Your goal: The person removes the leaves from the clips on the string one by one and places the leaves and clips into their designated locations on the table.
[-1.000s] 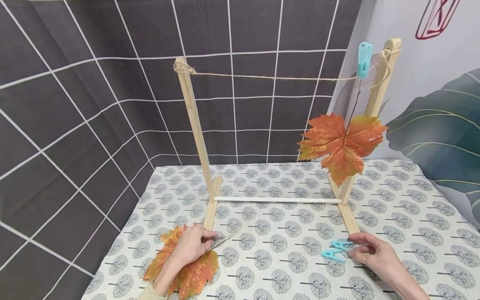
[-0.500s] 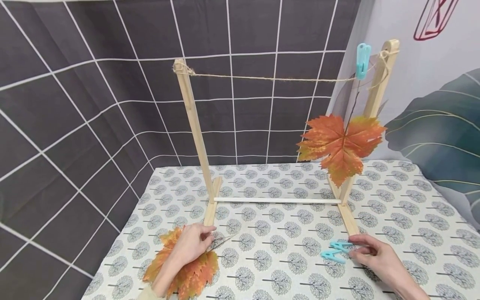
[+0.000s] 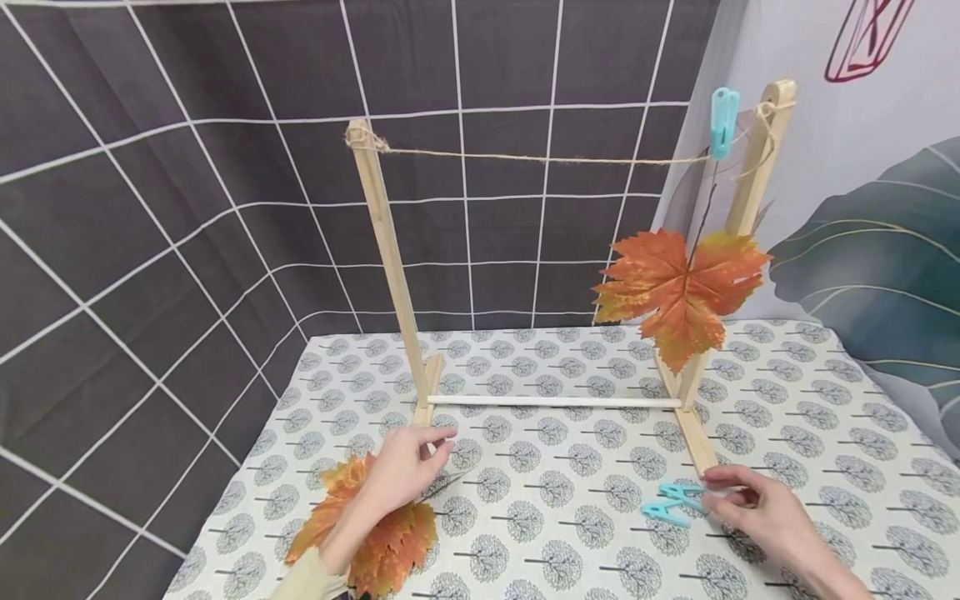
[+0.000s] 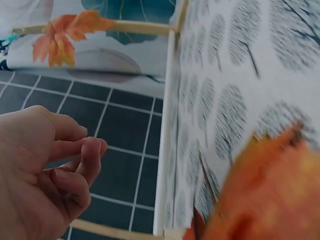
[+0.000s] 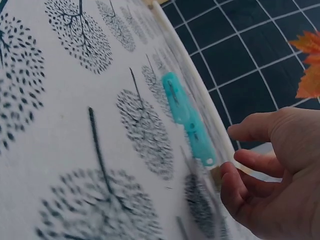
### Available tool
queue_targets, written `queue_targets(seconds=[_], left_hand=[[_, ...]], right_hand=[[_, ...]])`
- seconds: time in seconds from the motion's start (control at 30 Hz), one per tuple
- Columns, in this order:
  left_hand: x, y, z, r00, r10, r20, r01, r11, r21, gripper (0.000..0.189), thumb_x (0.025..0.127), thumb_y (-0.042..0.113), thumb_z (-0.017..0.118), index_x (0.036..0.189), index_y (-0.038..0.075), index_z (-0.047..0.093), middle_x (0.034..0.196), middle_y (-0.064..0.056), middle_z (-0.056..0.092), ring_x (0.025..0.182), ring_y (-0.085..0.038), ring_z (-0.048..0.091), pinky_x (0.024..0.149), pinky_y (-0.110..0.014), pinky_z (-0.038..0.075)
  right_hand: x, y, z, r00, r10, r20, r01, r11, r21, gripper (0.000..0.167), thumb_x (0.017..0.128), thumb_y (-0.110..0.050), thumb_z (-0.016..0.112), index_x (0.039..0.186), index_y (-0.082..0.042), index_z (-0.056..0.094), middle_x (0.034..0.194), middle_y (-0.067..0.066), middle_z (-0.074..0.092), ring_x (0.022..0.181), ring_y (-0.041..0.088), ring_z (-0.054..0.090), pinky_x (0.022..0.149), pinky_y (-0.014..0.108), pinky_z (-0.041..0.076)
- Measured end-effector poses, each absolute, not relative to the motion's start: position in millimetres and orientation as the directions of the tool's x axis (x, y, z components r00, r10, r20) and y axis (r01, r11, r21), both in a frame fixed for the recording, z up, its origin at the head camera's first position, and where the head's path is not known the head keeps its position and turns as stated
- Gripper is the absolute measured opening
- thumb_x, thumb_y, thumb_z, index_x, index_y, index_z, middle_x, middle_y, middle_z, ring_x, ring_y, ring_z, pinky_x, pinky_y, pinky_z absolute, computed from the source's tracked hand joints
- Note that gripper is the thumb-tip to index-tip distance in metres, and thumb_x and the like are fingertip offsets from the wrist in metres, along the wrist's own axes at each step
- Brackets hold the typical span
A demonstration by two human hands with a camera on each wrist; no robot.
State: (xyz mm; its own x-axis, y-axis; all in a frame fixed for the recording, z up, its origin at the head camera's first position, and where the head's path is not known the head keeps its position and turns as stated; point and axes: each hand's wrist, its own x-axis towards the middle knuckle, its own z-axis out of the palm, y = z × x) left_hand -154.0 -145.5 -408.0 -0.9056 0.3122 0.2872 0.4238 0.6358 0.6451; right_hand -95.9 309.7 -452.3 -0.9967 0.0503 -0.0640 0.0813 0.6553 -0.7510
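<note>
Orange maple leaves [image 3: 401, 542] with thin stems lie at the front left of the table, partly hidden under my left forearm. Over their far edge is my left hand [image 3: 408, 462], fingers loosely bent and nothing between them, as the left wrist view shows. Two turquoise clothespins [image 3: 667, 512] lie close together at the front right. My right hand [image 3: 761, 508] is beside them, its fingers loosely curled, fingertips right at the end of the nearer clothespins [image 5: 202, 145] in the right wrist view. Another orange maple leaf [image 3: 682, 292] hangs by its stem from a turquoise clothespin [image 3: 723, 123] on the string.
A wooden frame stands on the patterned tablecloth [image 3: 555, 517], with a left post [image 3: 390, 250], a right post [image 3: 761, 167] and a white crossbar [image 3: 555, 402]. Twine [image 3: 547, 158] runs between the post tops. A dark tiled backdrop [image 3: 510, 225] rises behind.
My left hand has moved forward and slightly right, away from the leaf stems, which stay on the table. My right hand has barely moved; the clothespins and hanging leaf are as before.
</note>
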Motion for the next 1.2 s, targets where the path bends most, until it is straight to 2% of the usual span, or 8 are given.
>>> queue_targets(seconds=[0.17, 0.37, 0.47, 0.6, 0.7, 0.9, 1.1, 1.2], left_hand=[[-161, -133, -398, -0.893, 0.297, 0.339, 0.448, 0.506, 0.737, 0.013, 0.091, 0.005, 0.069, 0.101, 0.005, 0.077, 0.067, 0.006, 0.064, 0.052, -0.004, 0.052, 0.038, -0.021, 0.04], [-169, -115, -383, -0.896, 0.242, 0.372, 0.441, 0.378, 0.814, 0.012, 0.089, 0.001, 0.069, 0.097, 0.008, 0.074, 0.085, -0.003, 0.07, 0.062, -0.012, 0.062, 0.044, -0.022, 0.045], [-172, -107, -377, -0.896, 0.236, 0.375, 0.436, 0.319, 0.841, 0.013, 0.089, -0.001, 0.068, 0.1, 0.006, 0.072, 0.093, -0.009, 0.07, 0.065, -0.016, 0.065, 0.047, -0.023, 0.049], [-174, -100, -371, -0.894, 0.231, 0.383, 0.439, 0.286, 0.852, 0.015, 0.091, -0.001, 0.068, 0.104, 0.004, 0.069, 0.094, -0.008, 0.069, 0.063, -0.017, 0.065, 0.047, -0.024, 0.05], [-174, -96, -368, -0.897, 0.226, 0.38, 0.433, 0.28, 0.857, 0.017, 0.091, -0.001, 0.068, 0.108, 0.004, 0.067, 0.095, -0.008, 0.069, 0.062, -0.018, 0.066, 0.047, -0.025, 0.051], [-177, -89, -361, -0.903, 0.236, 0.359, 0.413, 0.246, 0.877, 0.024, 0.092, -0.002, 0.066, 0.115, 0.001, 0.061, 0.1, -0.015, 0.069, 0.062, -0.028, 0.067, 0.049, -0.027, 0.054], [-182, -80, -352, -0.883, 0.253, 0.394, 0.449, 0.212, 0.868, 0.026, 0.092, -0.003, 0.065, 0.116, 0.001, 0.059, 0.1, -0.011, 0.069, 0.057, -0.021, 0.066, 0.042, -0.023, 0.045], [-185, -74, -347, -0.874, 0.264, 0.408, 0.464, 0.202, 0.863, 0.026, 0.091, -0.004, 0.065, 0.116, 0.001, 0.059, 0.101, -0.011, 0.068, 0.057, -0.019, 0.066, 0.041, -0.023, 0.045]], right_hand=[[-99, 315, -430, -1.0, 0.029, 0.005, 0.018, 0.721, -0.692, 0.039, 0.091, -0.02, 0.074, 0.12, 0.004, 0.064, 0.099, 0.008, 0.069, 0.076, 0.004, 0.058, 0.061, 0.025, 0.051], [-108, 326, -399, -0.985, -0.003, 0.173, -0.116, 0.753, -0.648, 0.032, 0.092, -0.016, 0.074, 0.118, 0.002, 0.066, 0.099, 0.011, 0.069, 0.075, -0.002, 0.056, 0.057, 0.024, 0.05], [-111, 329, -384, -0.97, -0.021, 0.243, -0.177, 0.747, -0.641, 0.032, 0.091, -0.014, 0.074, 0.118, 0.001, 0.065, 0.1, 0.002, 0.069, 0.076, -0.003, 0.057, 0.059, 0.021, 0.05], [-115, 330, -367, -0.945, -0.058, 0.322, -0.26, 0.728, -0.634, 0.032, 0.09, -0.009, 0.074, 0.119, 0.001, 0.064, 0.098, -0.02, 0.065, 0.078, -0.003, 0.059, 0.062, 0.015, 0.049], [-119, 329, -355, -0.925, -0.084, 0.369, -0.315, 0.712, -0.628, 0.03, 0.089, -0.003, 0.074, 0.117, 0.0, 0.064, 0.098, -0.026, 0.062, 0.078, -0.003, 0.059, 0.064, 0.011, 0.047], [-123, 329, -331, -0.895, -0.102, 0.433, -0.377, 0.692, -0.616, 0.027, 0.086, 0.004, 0.073, 0.111, -0.003, 0.065, 0.096, -0.026, 0.064, 0.075, -0.003, 0.059, 0.061, 0.01, 0.046], [-124, 327, -301, -0.885, -0.091, 0.458, -0.368, 0.737, -0.566, 0.026, 0.087, 0.0, 0.074, 0.111, -0.006, 0.067, 0.096, -0.027, 0.062, 0.074, -0.005, 0.058, 0.059, 0.01, 0.045], [-125, 328, -288, -0.88, -0.095, 0.465, -0.374, 0.741, -0.557, 0.025, 0.088, 0.0, 0.073, 0.111, -0.006, 0.067, 0.097, -0.027, 0.062, 0.074, -0.005, 0.058, 0.058, 0.01, 0.045]])
